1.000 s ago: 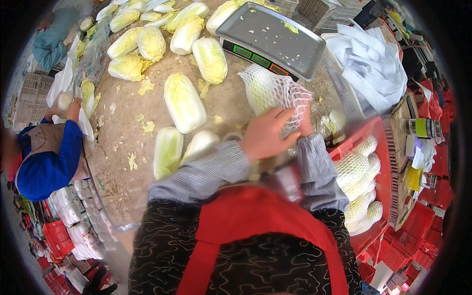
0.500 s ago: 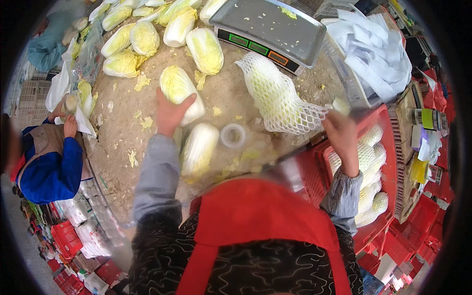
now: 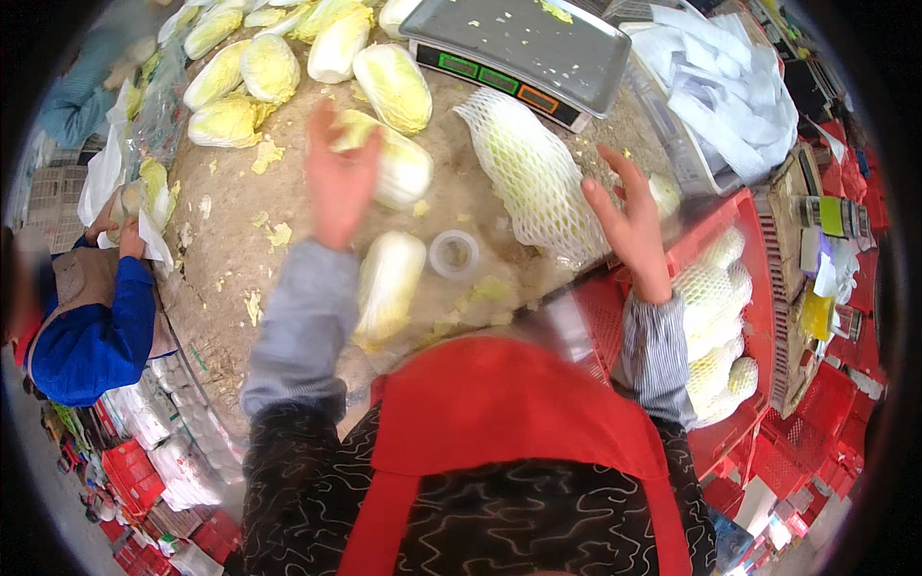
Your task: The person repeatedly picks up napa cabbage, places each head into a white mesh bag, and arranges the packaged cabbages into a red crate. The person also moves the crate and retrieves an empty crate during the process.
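1. A produce packing stall at a market — a weighing scale (image 3: 519, 53) with a steel pan sits at the far edge of a worn, leaf-strewn table (image 3: 240, 259).
2. Left of the scale lie loose napa cabbages (image 3: 269, 67); just in front of it, one in white foam netting (image 3: 533, 173).
3. Right of the scale, a red crate (image 3: 730, 288) holds netted cabbages — more red crates (image 3: 125, 475) stack below.

A brown, leaf-strewn worktop (image 3: 288, 202) carries loose napa cabbages (image 3: 274, 67) at its far side, one cabbage in white foam netting (image 3: 528, 173), a bare cabbage (image 3: 389, 278) near the front, a roll of clear tape (image 3: 454, 254) beside it, and a grey weighing scale (image 3: 519, 48).
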### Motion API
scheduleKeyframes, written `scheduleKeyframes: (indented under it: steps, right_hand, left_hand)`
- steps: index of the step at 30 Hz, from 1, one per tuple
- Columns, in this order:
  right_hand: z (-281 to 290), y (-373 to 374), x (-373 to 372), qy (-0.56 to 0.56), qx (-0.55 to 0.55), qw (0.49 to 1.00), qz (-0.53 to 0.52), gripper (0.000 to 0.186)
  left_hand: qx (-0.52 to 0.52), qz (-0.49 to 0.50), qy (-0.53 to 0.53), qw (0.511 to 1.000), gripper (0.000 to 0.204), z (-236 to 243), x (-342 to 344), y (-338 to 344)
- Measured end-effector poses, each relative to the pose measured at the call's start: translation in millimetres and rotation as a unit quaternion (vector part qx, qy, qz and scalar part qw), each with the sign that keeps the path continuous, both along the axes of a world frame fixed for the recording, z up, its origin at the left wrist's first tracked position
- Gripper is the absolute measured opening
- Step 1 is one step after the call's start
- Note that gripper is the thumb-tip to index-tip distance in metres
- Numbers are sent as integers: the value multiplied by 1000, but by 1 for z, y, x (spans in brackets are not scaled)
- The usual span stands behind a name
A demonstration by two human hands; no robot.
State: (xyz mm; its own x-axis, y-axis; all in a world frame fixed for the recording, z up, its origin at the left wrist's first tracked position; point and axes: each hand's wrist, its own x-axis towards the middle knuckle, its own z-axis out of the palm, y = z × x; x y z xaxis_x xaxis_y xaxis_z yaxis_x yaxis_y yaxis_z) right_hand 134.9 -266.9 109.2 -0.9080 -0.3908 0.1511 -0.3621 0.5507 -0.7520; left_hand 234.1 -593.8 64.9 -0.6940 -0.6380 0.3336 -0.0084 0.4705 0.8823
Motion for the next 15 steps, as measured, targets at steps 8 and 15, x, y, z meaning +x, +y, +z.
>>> scheduleKeyframes:
  steps: [8,15]
  right_hand:
    - [-13,27,5,-9,-13,999,28,68]
    - [-16,31,13,-3,-23,1000,-3,61]
  left_hand:
    - [-233,-180,-151,944,73,1,42,113]
    - [-358,-190,-311,859,78,-12,106,76]
